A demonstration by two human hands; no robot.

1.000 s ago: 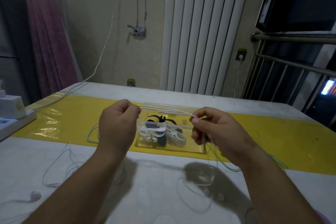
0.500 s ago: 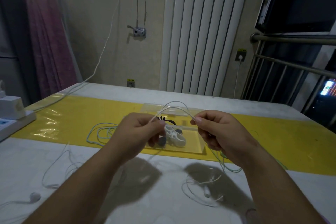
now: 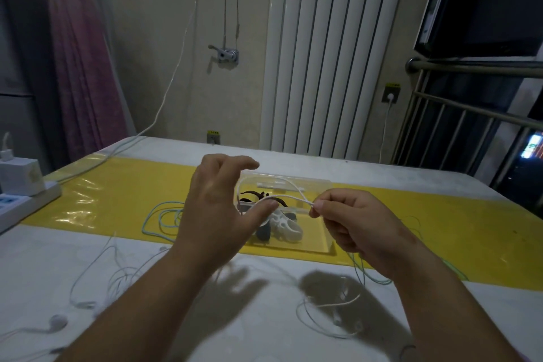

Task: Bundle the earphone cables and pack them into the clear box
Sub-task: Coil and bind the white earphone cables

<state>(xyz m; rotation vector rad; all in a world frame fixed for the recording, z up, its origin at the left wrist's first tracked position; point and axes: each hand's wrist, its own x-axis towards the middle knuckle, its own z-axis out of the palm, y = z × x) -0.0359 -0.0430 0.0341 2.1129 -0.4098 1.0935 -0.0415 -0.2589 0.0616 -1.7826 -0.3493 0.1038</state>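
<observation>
**Right hand pinches the white cable above the box; left hand is spread**

Your right hand (image 3: 355,226) pinches a white cable (image 3: 293,198) between thumb and fingertips, with the other fingers curled in. From that pinch the cable runs left in a raised loop and comes back. Its near strand passes just by the thumb of your left hand (image 3: 217,206). That hand grips nothing: its fingers are spread and lightly bent, and the thumb is stretched toward the right hand.

Both hands are above the clear box (image 3: 326,247), which sits open on the yellow strip (image 3: 102,191) across the table (image 3: 258,329). White looped pieces (image 3: 286,225) and dark pieces (image 3: 255,194) lie inside the box. More slack white cable lies in loose loops on the table below your right wrist.

A teal cable (image 3: 157,216) is coiled on the strip just left of your left hand. A second teal cable (image 3: 365,272) trails out from under your right hand. An earbud (image 3: 57,322) lies near the table's front left corner, and a power strip (image 3: 17,204) lies at the far left edge.
</observation>
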